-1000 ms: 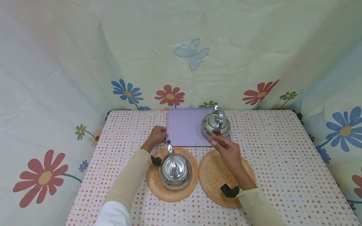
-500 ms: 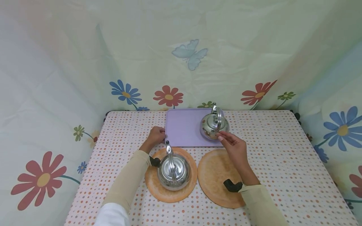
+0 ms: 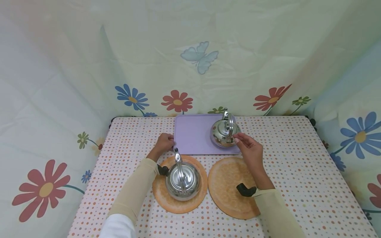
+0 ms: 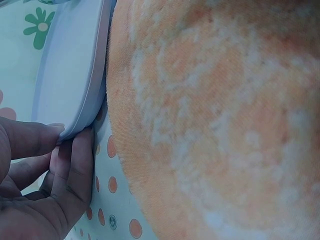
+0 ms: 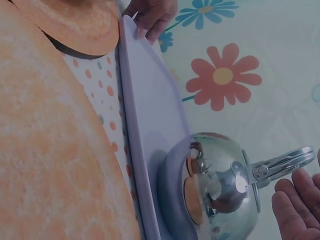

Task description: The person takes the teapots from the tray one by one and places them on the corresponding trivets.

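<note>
My left hand (image 3: 163, 142) pinches the left edge of a lilac tray (image 3: 191, 134); the left wrist view shows thumb above and fingers beneath the tray's rim (image 4: 85, 107). A shiny steel kettle (image 3: 221, 136) with an arched handle stands upright on the tray's right part. Beside it is my right hand (image 3: 252, 150), fingers extended toward the kettle. In the right wrist view the fingertips (image 5: 302, 180) lie just below the kettle's handle (image 5: 282, 162), not wrapped around it. A second steel kettle (image 3: 190, 185) stands under my left forearm's side, on an orange round mat (image 3: 162, 200).
To the right lies another round orange mat (image 3: 224, 180), partly below my right wrist. Both mats sit in front of the tray on a dotted tablecloth (image 3: 297, 165). A flowered curtain (image 3: 148, 59) rises behind the table's back edge.
My right hand has shifted right along the kettle's near side, away from its lower front toward the handle's right. The left hand keeps its hold on the tray; the kettles stay put.
</note>
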`<state>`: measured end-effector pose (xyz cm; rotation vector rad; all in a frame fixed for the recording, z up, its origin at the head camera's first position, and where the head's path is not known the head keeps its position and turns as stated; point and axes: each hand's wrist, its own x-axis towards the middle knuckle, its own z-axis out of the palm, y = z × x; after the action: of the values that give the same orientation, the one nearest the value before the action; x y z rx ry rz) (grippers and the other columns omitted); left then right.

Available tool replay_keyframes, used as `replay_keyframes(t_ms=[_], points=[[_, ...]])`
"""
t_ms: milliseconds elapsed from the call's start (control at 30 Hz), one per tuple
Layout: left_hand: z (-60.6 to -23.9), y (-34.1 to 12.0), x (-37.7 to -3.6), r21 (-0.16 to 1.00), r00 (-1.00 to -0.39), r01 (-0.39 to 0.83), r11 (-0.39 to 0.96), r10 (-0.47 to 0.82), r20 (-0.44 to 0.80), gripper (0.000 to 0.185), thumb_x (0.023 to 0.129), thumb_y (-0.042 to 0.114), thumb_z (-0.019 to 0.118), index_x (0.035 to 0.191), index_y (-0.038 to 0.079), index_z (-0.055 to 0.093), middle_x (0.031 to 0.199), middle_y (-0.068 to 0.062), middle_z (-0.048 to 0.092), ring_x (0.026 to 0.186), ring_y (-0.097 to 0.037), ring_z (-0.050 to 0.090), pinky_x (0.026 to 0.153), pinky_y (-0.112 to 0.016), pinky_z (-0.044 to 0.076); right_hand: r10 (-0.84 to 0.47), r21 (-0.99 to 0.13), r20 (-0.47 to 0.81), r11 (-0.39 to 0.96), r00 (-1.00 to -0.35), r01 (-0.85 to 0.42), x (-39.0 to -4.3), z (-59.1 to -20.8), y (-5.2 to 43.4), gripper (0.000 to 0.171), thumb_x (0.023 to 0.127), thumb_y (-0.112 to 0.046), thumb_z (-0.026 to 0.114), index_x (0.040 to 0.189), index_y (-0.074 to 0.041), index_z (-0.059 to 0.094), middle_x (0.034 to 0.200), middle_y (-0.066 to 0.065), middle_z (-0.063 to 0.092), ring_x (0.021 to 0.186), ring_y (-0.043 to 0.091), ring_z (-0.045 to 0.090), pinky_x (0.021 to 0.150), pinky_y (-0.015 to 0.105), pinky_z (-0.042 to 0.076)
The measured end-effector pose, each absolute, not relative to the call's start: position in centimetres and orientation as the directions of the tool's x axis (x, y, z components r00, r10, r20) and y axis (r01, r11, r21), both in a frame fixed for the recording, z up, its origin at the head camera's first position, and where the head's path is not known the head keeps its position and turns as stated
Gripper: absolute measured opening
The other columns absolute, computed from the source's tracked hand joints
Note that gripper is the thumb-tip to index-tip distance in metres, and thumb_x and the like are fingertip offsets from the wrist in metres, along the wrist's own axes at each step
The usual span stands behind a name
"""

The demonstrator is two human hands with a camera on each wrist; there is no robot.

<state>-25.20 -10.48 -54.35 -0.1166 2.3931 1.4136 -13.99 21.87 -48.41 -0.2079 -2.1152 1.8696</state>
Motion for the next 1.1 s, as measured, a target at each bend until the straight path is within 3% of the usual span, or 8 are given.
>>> replay_keyframes(t_ms=[367, 667, 833, 1100], points=[[-54.3, -10.6, -25.3, 0.829, -0.933, -0.241, 0.505, 0.116, -0.341, 0.040, 0.088, -0.002, 0.060, 0.127, -0.009, 0.057, 0.095, -0.015, 0.063, 0.076, -0.022, 0.066, 0.065, -0.029, 0.058, 0.305, -0.983, 0.102, 0.177, -0.947, -0.049, -15.5, -48.4, 21.8, 0.041, 0.092, -0.020, 0.068, 0.125, 0.003, 0.062, 0.120, 0.019, 0.064, 0.105, 0.009, 0.062, 0.086, 0.016, 0.050], [-54.2, -10.5, -25.2, 0.836, -0.936, -0.241, 0.493, 0.109, -0.334, 0.040, 0.088, -0.003, 0.061, 0.127, -0.009, 0.057, 0.096, -0.016, 0.062, 0.077, -0.023, 0.066, 0.065, -0.029, 0.058, 0.281, -0.980, 0.052, 0.197, -0.958, 0.004, -16.7, -48.2, 21.4, 0.045, 0.091, -0.023, 0.070, 0.127, 0.002, 0.060, 0.123, 0.019, 0.062, 0.113, 0.019, 0.060, 0.087, 0.016, 0.049], [-54.3, -10.5, -25.2, 0.832, -0.932, -0.252, 0.494, 0.110, -0.347, 0.042, 0.088, -0.002, 0.061, 0.129, -0.008, 0.055, 0.097, -0.015, 0.061, 0.078, -0.023, 0.066, 0.065, -0.029, 0.058, 0.271, -0.980, 0.001, 0.194, -0.962, 0.054, -17.3, -48.2, 21.5, 0.049, 0.091, -0.029, 0.070, 0.127, 0.003, 0.060, 0.121, 0.017, 0.064, 0.108, 0.012, 0.061, 0.087, 0.016, 0.049], [-54.2, -10.5, -25.3, 0.829, -0.930, -0.250, 0.501, 0.115, -0.350, 0.043, 0.088, -0.002, 0.061, 0.131, -0.008, 0.054, 0.097, -0.016, 0.061, 0.079, -0.023, 0.066, 0.065, -0.029, 0.058, 0.132, -0.993, -0.003, 0.118, -0.991, 0.019, -17.9, -47.9, 22.0, 0.049, 0.094, -0.025, 0.066, 0.130, 0.006, 0.055, 0.118, 0.012, 0.067, 0.113, 0.011, 0.060, 0.089, 0.015, 0.048]])
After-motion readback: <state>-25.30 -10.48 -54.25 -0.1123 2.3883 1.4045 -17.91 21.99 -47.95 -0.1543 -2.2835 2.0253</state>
